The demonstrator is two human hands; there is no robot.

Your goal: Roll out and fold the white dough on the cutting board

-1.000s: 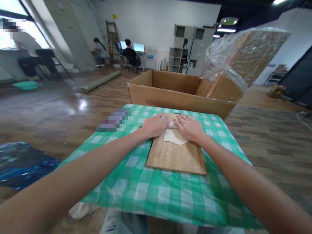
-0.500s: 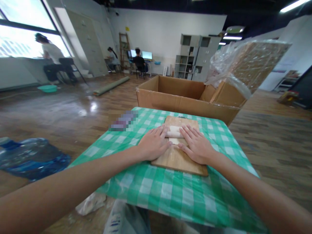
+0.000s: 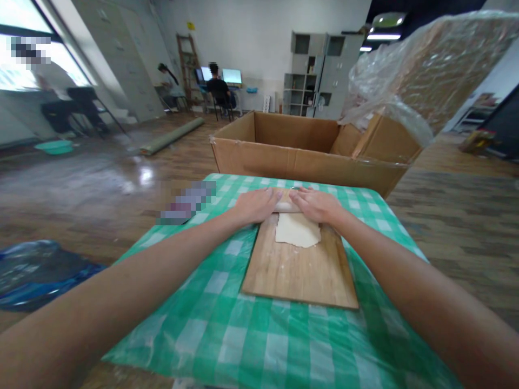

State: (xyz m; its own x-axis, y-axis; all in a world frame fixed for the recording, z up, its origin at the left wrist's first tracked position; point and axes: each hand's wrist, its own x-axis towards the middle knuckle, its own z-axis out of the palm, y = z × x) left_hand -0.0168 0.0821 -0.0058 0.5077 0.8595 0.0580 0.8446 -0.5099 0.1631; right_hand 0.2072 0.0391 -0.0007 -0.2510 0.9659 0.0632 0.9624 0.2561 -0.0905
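Note:
A wooden board (image 3: 298, 273) lies on a table with a green checked cloth (image 3: 243, 324). On its far half is a flat sheet of pale dough (image 3: 297, 230). A rolling pin (image 3: 285, 207) rests across the dough's far edge. My left hand (image 3: 255, 205) presses flat on the pin's left end, fingers stretched out. My right hand (image 3: 316, 204) presses flat on its right end in the same way. Most of the pin is hidden under both palms.
A large open cardboard box (image 3: 300, 154) stands just behind the table. A plastic-wrapped bundle (image 3: 421, 75) leans over its right side. Blue plastic (image 3: 36, 273) lies on the wooden floor at left. People sit at desks far back and by the window.
Both hands rolled the pin toward me half a second ago, then pushed it back out to the dough's far edge. The dough sheet lies flatter and more exposed.

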